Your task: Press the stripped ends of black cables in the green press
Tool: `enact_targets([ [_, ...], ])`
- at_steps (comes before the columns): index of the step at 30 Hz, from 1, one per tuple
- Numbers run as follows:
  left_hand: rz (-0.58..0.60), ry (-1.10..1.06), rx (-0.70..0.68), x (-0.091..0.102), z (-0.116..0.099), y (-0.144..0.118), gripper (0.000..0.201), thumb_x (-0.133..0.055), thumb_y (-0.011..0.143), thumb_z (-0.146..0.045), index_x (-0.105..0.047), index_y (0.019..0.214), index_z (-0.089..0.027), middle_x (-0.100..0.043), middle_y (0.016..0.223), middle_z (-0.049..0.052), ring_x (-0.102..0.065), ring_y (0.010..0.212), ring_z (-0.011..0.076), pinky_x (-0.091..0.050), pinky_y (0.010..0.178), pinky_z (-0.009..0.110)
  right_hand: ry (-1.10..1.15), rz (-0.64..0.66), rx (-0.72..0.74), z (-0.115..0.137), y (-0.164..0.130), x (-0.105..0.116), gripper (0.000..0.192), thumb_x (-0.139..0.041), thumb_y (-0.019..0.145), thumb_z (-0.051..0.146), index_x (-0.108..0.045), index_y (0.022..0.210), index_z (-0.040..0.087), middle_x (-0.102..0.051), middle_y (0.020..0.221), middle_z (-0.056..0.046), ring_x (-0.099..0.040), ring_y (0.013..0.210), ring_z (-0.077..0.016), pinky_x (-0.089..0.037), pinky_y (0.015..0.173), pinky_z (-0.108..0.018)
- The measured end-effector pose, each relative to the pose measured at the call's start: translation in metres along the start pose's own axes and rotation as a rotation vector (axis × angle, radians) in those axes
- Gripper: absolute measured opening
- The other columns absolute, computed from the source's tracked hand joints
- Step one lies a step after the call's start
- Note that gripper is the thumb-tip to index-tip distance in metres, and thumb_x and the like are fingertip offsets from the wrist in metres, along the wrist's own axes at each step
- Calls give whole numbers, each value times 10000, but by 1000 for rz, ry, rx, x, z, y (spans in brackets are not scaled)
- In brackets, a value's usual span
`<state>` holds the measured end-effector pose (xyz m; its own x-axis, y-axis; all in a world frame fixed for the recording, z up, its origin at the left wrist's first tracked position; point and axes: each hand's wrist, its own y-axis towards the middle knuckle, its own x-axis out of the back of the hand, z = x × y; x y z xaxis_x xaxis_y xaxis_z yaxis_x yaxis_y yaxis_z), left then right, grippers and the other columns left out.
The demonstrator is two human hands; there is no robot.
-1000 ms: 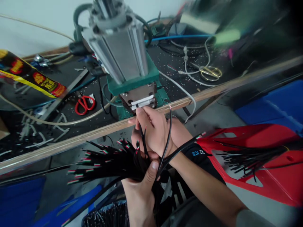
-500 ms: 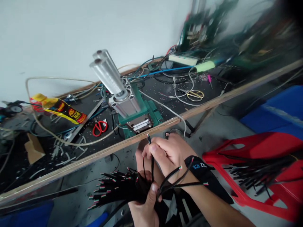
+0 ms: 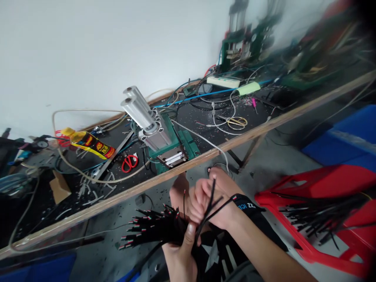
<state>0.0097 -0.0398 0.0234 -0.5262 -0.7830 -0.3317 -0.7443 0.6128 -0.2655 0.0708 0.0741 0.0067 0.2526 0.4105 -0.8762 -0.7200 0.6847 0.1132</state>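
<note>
Head camera view, looking down past the front edge of a cluttered workbench (image 3: 88, 209): the left hand (image 3: 179, 250) is closed around a thick bundle of black cables (image 3: 152, 229) whose striped ends fan out to the left, held below the bench's front edge. Just above it the right hand (image 3: 216, 201), touching the left, is curled around a few loose black cables (image 3: 210, 199) that stick upward. On the bench near its front edge stands a green press with silver cylinders (image 3: 160, 135), red scissors (image 3: 129, 162) lying just left of it, while a red plastic stool (image 3: 320, 203) at the right carries more black cables.
</note>
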Motion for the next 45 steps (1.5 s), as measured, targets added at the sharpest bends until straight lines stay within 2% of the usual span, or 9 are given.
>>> enact_targets([
  [4, 11, 17, -1, -7, -3, -3, 440, -1120, 558, -374, -803, 772, -157, -697, 643, -13, -552, 472, 72, -461, 433, 143, -402, -49, -44, 17, 2, -8, 436, -1011, 681, 497, -681, 741, 218, -637, 678, 10, -585, 617, -154, -468, 580, -262],
  [7, -23, 8, 1, -9, -3, -4, 474, -1130, 523, -371, -822, 820, -168, -706, 656, -21, -548, 472, 69, -460, 427, 141, -613, 35, -106, 29, -1, -15, 295, -883, 813, 498, -725, 736, 260, -644, 714, -10, -619, 623, -193, -469, 571, -318],
  [10, -68, 24, 11, -8, -1, -4, 488, -1126, 526, -363, -819, 854, -171, -719, 682, -20, -562, 489, 75, -477, 437, 146, -756, -64, -81, 30, -2, -21, 283, -799, 863, 447, -692, 635, 318, -597, 690, -45, -607, 615, -251, -434, 538, -395],
  [14, -100, 134, -14, 0, 6, -5, 478, -1096, 584, -402, -813, 892, -172, -761, 736, 12, -641, 523, 129, -532, 448, 190, -685, -213, -111, 17, 4, -22, 309, -751, 867, 569, -752, 627, 375, -516, 574, -66, -472, 509, -250, -330, 501, -428],
  [20, -98, 343, -28, 17, 17, -4, 384, -1068, 636, -440, -838, 845, -214, -827, 827, 83, -811, 757, 315, -656, 544, 331, -675, -354, 97, 5, 27, -18, 403, -734, 929, 586, -714, 682, 269, -473, 532, 11, -399, 492, -169, -289, 512, -336],
  [27, -33, 255, -12, 6, 16, 24, 310, -1037, 712, -359, -841, 874, -181, -807, 772, 25, -713, 593, 169, -609, 555, 248, -786, -372, 153, -9, 59, -6, 411, -655, 1015, 507, -603, 720, 226, -548, 581, 44, -501, 519, -117, -386, 499, -227],
  [32, 1, 199, -22, 4, 18, 44, 406, -1057, 713, -310, -835, 1022, -168, -844, 911, 44, -757, 681, 152, -646, 622, 221, -788, -375, 149, -15, 73, 4, 386, -639, 1051, 456, -637, 752, 210, -641, 655, 27, -584, 554, -116, -445, 525, -214],
  [36, 113, 143, -31, 5, 19, 50, 302, -1016, 785, -278, -841, 1013, -187, -785, 743, -14, -657, 532, 98, -606, 531, 189, -803, -411, 162, -18, 77, 7, 432, -646, 1064, 491, -639, 734, 212, -647, 662, 21, -704, 654, -143, -470, 554, -204],
  [45, 97, 143, -35, 10, 22, 46, 350, -1026, 766, -197, -862, 1075, -211, -826, 877, -2, -770, 672, 135, -675, 651, 201, -837, -497, 80, -8, 80, -7, 427, -628, 1037, 363, -608, 637, 216, -595, 568, 46, -703, 561, -138, -485, 557, -218],
])
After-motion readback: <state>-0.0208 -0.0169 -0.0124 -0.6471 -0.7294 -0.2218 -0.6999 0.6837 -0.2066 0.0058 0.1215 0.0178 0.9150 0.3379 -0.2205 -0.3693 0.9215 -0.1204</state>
